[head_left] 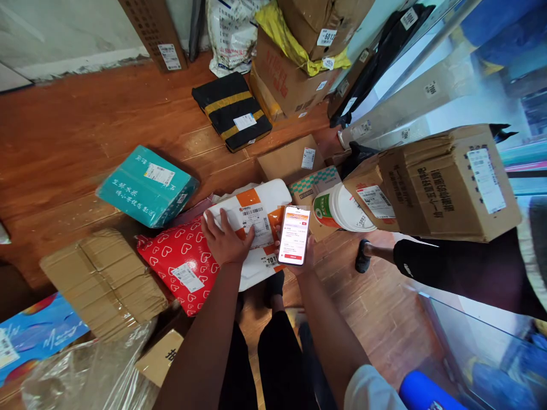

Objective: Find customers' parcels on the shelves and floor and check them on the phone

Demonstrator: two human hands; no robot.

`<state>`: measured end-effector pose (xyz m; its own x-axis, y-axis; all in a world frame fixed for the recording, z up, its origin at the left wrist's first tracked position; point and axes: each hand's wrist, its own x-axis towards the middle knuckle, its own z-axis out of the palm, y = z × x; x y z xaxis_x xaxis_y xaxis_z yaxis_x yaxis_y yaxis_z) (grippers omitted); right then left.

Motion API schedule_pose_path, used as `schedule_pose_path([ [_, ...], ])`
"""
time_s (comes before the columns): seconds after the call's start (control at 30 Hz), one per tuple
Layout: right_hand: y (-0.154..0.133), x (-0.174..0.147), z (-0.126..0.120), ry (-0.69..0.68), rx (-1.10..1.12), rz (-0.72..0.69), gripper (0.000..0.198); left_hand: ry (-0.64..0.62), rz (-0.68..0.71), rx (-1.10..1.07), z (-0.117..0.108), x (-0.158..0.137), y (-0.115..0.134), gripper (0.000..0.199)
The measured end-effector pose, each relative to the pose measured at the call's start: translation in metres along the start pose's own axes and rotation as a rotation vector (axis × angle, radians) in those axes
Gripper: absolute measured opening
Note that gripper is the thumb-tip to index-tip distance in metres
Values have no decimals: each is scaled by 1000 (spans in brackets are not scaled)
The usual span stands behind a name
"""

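My left hand (228, 238) lies with fingers spread on a white parcel with orange patches (273, 196). The parcel carries a shipping label (256, 225) and a number tag partly hidden by the phone. My right hand (302, 262) is closed round a smartphone (294, 236), its lit screen facing up above the parcel's right part. Beside the parcel, to the left, sits a red mailer bag with white hearts (188, 245), partly under my left hand and forearm. To the right stands a white bucket with a green and orange label (342, 210).
A teal box (147, 185), a brown carton (105, 282) and a black parcel with yellow stripes (233, 108) lie about. Stacked cartons (290, 74) stand at the back. At the right, a large carton (436, 182) is near another person's leg (461, 270).
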<state>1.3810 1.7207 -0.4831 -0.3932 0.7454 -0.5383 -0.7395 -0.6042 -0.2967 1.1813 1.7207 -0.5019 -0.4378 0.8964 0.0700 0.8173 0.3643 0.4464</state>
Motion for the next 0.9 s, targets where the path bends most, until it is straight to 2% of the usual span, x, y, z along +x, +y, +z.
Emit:
schedule_pose_path([
  [0.9,-4,2,2,2,14,54,80,5,1,21,1,1,2,99],
])
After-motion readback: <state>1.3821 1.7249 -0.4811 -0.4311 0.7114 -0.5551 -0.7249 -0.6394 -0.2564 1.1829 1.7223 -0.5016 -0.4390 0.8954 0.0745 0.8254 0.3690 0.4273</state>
